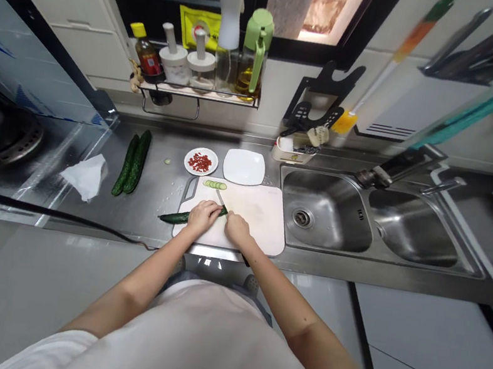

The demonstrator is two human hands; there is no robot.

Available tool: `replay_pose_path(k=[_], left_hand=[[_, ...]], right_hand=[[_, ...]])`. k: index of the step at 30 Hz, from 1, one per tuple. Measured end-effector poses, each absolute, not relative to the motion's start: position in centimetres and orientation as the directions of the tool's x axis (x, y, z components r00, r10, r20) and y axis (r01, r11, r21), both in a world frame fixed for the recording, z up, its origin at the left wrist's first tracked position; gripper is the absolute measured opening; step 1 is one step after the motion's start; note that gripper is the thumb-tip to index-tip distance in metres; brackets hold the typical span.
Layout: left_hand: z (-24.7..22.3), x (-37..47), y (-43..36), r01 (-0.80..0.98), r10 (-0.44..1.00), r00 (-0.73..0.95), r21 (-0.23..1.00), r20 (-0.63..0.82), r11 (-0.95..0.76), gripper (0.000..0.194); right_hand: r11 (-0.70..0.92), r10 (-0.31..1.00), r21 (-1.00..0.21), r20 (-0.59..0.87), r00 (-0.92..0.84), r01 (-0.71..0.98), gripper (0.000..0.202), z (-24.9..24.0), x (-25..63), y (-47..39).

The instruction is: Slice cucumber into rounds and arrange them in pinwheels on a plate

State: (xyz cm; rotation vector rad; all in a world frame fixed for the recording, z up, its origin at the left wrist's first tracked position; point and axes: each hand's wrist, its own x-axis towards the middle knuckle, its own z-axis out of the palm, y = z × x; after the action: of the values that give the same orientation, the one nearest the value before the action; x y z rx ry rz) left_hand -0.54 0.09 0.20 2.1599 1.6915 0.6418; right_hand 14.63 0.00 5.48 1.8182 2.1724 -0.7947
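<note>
A green-topped bottle (255,52) stands on the wall rack (200,95), left of the double sink (333,219).

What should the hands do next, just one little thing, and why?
Probably press the knife down for one more slice. The left hand holds the cucumber on the cutting board, the right hand has the knife by its end, and a row of slices already lies there.
</note>
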Motion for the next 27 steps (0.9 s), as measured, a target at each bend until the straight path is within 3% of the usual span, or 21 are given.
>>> replay_pose_path(k=[27], left_hand=[[0.5,-0.6,0.1,0.814,0.968,0.208,0.524,0.139,-0.25,0.025]], right_hand=[[0.078,0.805,-0.201,-0.566,-0.181,0.976,0.03,5.8,17.6,-5.0]])
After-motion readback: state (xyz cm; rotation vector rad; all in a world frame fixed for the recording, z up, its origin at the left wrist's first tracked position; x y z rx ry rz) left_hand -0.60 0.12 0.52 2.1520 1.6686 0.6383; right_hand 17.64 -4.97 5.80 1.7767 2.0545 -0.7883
